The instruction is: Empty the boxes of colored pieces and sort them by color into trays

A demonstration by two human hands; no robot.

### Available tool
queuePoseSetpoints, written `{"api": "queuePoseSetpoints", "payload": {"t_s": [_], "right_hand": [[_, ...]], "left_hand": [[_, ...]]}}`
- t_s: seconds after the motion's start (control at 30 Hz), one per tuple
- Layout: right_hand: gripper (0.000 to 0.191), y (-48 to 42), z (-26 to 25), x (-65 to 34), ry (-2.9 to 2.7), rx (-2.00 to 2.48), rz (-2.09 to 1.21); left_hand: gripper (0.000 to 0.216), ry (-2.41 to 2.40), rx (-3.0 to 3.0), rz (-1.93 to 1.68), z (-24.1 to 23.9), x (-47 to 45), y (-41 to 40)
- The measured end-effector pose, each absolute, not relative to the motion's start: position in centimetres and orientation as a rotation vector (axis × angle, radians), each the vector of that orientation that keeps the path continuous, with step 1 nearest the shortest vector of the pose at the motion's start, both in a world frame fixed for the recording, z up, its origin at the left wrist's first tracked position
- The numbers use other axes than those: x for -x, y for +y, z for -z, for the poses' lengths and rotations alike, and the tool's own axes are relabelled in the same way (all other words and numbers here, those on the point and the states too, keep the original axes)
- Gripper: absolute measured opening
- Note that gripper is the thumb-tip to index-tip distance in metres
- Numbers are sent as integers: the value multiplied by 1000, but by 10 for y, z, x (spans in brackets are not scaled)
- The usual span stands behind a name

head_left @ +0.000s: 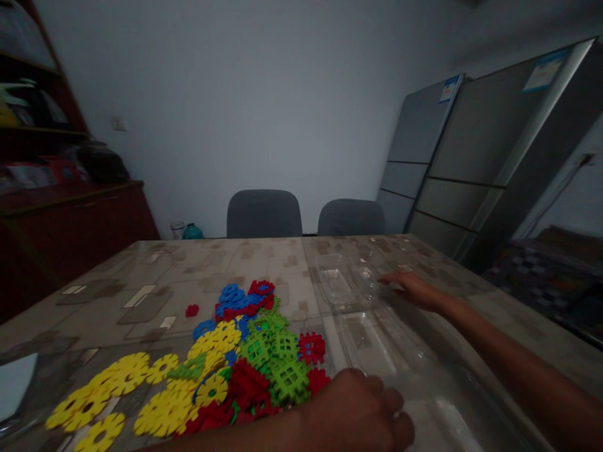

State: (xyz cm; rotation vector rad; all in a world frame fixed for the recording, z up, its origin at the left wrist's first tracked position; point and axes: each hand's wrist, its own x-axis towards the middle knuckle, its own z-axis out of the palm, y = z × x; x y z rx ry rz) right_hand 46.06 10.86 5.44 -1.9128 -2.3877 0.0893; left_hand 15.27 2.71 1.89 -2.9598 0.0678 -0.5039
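Note:
My left hand (360,411) crosses the bottom of the view with its back up and fingers curled down; whatever lies under them is hidden. It is beside the near clear plastic container (452,424). Over the right side of the table, my right hand (414,290) has its fingers stretched leftward, by the edge of the far clear container (336,282). A middle clear container (370,345) lies between the two hands. Left of the containers is a heap of plastic building pieces: green lattice squares (288,376), red pieces (247,383), yellow notched discs (162,411) and blue pieces (230,295).
A single red piece (191,311) lies apart on the patterned tabletop (264,257). A white object (16,383) is at the left edge. Two grey chairs (264,213) stand behind the table, with a grey refrigerator (471,150) at right and a red-brown cabinet (80,220) at left.

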Motion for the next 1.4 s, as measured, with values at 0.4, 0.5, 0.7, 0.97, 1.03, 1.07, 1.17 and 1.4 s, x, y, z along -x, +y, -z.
{"api": "queuePoseSetpoints", "payload": {"t_s": [0.4, 0.5, 0.7, 0.97, 1.03, 1.07, 1.17, 1.4], "right_hand": [[22, 124, -66, -458, -2374, 1941, -96], [28, 135, -83, -466, -2252, 1995, -19], [32, 167, -76, -464, -1994, 2293, 33], [34, 169, -43, -461, -1739, 2565, -46], [35, 169, -47, -463, -1732, 2560, -74], [35, 168, -50, -463, -1729, 2555, -91], [34, 157, -62, -466, -1718, 2542, -175], [26, 87, -61, -479, -1677, 2585, -505]], "left_hand": [[14, 11, 3110, 645, -33, -103, 33], [16, -11, 3147, 705, -44, -81, 38], [27, -276, 3227, 785, -75, -34, 40], [30, -657, 2990, 889, -45, 43, 57], [29, -737, 2974, 916, -37, 51, 61], [29, -768, 2964, 929, -35, 52, 61], [31, -774, 2957, 964, -34, 55, 60], [31, -948, 2858, 1033, -20, 74, 52]]}}
